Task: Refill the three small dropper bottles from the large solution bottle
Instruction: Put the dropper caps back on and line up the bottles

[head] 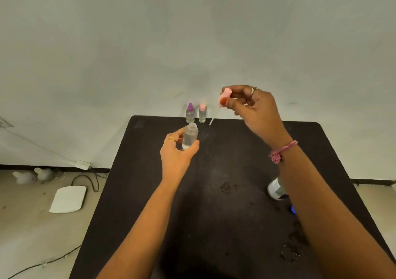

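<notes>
Clear small glass dropper bottle (pixel 190 136), uncapped, leans slightly right with its mouth pointing up and far, gripped by the left hand (pixel 177 152) above the black table (pixel 214 214). Right hand (pixel 255 109) pinches the pink dropper cap (pixel 225 96), its thin pipette (pixel 214 117) slanting down-left.

Pale wall (pixel 150 43), beige floor (pixel 32 236), dark table (pixel 214 225)

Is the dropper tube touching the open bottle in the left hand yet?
Apart. The head view shows the dropper, pinched in the right hand, with its tube tip up and to the right of the open bottle, table visible between them.
</notes>
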A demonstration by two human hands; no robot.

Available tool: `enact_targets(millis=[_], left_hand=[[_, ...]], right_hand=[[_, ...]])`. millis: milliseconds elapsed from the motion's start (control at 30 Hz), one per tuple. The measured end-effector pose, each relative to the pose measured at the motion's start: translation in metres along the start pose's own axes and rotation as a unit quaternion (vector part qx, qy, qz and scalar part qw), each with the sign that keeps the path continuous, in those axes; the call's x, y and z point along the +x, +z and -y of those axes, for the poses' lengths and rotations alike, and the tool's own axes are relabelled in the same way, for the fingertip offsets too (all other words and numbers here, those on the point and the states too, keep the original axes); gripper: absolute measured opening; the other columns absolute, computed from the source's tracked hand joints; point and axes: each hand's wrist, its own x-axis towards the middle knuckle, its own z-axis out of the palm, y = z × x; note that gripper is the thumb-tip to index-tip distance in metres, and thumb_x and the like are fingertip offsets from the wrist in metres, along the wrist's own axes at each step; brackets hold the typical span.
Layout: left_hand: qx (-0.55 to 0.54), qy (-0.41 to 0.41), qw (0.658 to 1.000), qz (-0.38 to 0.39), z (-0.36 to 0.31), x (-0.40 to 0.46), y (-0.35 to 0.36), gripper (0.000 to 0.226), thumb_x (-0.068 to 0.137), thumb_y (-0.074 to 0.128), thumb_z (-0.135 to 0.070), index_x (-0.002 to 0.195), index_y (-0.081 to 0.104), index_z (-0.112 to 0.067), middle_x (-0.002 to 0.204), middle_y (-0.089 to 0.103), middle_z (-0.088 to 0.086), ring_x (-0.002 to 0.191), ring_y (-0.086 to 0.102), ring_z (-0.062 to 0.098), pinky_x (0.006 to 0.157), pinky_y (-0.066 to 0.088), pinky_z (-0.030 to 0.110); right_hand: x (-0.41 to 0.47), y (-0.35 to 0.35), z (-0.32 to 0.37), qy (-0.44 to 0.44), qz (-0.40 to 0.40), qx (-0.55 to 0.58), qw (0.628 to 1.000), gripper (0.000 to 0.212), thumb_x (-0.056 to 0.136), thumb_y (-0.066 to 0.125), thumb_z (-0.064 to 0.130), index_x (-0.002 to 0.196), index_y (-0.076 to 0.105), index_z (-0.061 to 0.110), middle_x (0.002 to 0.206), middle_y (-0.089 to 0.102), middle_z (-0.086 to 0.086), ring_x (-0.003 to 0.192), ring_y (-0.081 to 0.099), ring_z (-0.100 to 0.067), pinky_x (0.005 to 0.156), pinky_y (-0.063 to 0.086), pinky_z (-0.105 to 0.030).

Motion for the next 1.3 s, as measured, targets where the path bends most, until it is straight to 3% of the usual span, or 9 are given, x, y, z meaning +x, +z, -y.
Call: enact_targets(millis=[167, 367, 500, 633, 767, 967, 1133, 1233, 1300], left_hand=[[-0.02, 0.006, 1.0, 0.005, -0.023, -0.005, 0.012, 0.048, 0.077, 0.077, -0.024, 0.121, 0.057, -0.026, 0.106, 0.058, -0.016, 0.092, 0.059, -0.002, 0.068, 0.042, 0.004], [-0.029, 0.008, 1.0, -0.001, -0.045, -0.012, 0.024, 0.047, 0.078, 0.077, -0.023, 0.122, 0.058, -0.023, 0.108, 0.058, -0.013, 0.088, 0.058, -0.002, 0.067, 0.04, 0.002], [-0.04, 0.008, 0.999, -0.003, -0.051, -0.017, 0.03, 0.049, 0.078, 0.077, -0.023, 0.123, 0.059, -0.024, 0.112, 0.062, -0.01, 0.096, 0.061, 0.007, 0.076, 0.043, 0.008], [-0.043, 0.004, 0.999, -0.008, -0.057, -0.02, 0.032, 0.048, 0.077, 0.077, -0.025, 0.122, 0.06, -0.027, 0.114, 0.063, -0.009, 0.097, 0.061, 0.007, 0.075, 0.044, 0.01], [-0.054, 0.008, 0.998, -0.014, -0.069, -0.024, 0.034, 0.048, 0.077, 0.077, -0.025, 0.123, 0.061, -0.026, 0.111, 0.062, -0.013, 0.1, 0.061, 0.007, 0.09, 0.047, 0.02], [-0.08, 0.029, 0.996, -0.007, -0.085, -0.028, 0.033, 0.047, 0.077, 0.077, -0.025, 0.121, 0.063, -0.024, 0.104, 0.064, -0.016, 0.093, 0.062, -0.002, 0.072, 0.045, 0.002], [-0.083, 0.045, 0.996, -0.007, -0.095, -0.029, 0.031, 0.044, 0.078, 0.077, -0.025, 0.12, 0.064, -0.022, 0.096, 0.064, -0.02, 0.087, 0.063, -0.006, 0.069, 0.045, -0.001], [-0.078, 0.053, 0.996, -0.008, -0.098, -0.029, 0.029, 0.042, 0.078, 0.076, -0.025, 0.119, 0.065, -0.022, 0.091, 0.061, -0.026, 0.083, 0.061, -0.013, 0.07, 0.046, 0.0], [-0.078, 0.055, 0.995, -0.006, -0.098, -0.029, 0.029, 0.042, 0.079, 0.076, -0.025, 0.119, 0.065, -0.022, 0.092, 0.062, -0.025, 0.084, 0.06, -0.016, 0.071, 0.046, 0.0]], right_hand=[[0.007, -0.022, 0.037, -0.03, -0.016, 0.042, 0.999, 0.022, 0.083, 0.071, 0.022, 0.104, 0.068, 0.019, 0.094, 0.072, 0.004, 0.089, 0.068, -0.009, 0.078, 0.053, -0.021], [0.01, -0.036, 0.053, -0.058, 0.019, -0.007, 0.998, 0.028, 0.083, 0.072, 0.019, 0.11, 0.067, 0.015, 0.102, 0.071, -0.001, 0.094, 0.067, -0.011, 0.09, 0.053, -0.03], [0.01, -0.045, 0.059, -0.064, 0.028, 0.006, 0.998, 0.027, 0.083, 0.071, 0.015, 0.109, 0.066, 0.014, 0.099, 0.071, 0.001, 0.092, 0.068, -0.008, 0.088, 0.053, -0.025], [0.01, -0.052, 0.063, -0.074, 0.034, 0.012, 0.997, 0.026, 0.083, 0.071, 0.015, 0.109, 0.066, 0.013, 0.099, 0.071, 0.001, 0.092, 0.069, -0.009, 0.088, 0.053, -0.026], [0.009, -0.052, 0.063, -0.081, 0.062, -0.017, 0.995, 0.029, 0.082, 0.072, 0.019, 0.109, 0.067, 0.012, 0.099, 0.072, 0.0, 0.093, 0.068, -0.008, 0.088, 0.053, -0.025], [0.012, -0.044, 0.06, -0.057, 0.069, -0.081, 0.993, 0.031, 0.074, 0.077, 0.033, 0.1, 0.071, 0.017, 0.089, 0.071, 0.008, 0.081, 0.066, -0.003, 0.075, 0.051, -0.015], [0.014, -0.037, 0.058, -0.038, 0.079, -0.112, 0.99, 0.031, 0.076, 0.076, 0.038, 0.1, 0.069, 0.019, 0.082, 0.067, 0.011, 0.069, 0.059, 0.004, 0.064, 0.045, -0.007], [0.014, -0.034, 0.062, -0.039, 0.085, -0.13, 0.987, 0.032, 0.078, 0.073, 0.039, 0.104, 0.069, 0.021, 0.081, 0.065, 0.012, 0.071, 0.059, 0.002, 0.068, 0.048, -0.012], [0.014, -0.03, 0.063, -0.03, 0.069, -0.135, 0.988, 0.034, 0.075, 0.074, 0.045, 0.094, 0.072, 0.017, 0.082, 0.069, 0.006, 0.074, 0.062, -0.006, 0.071, 0.053, -0.022]])
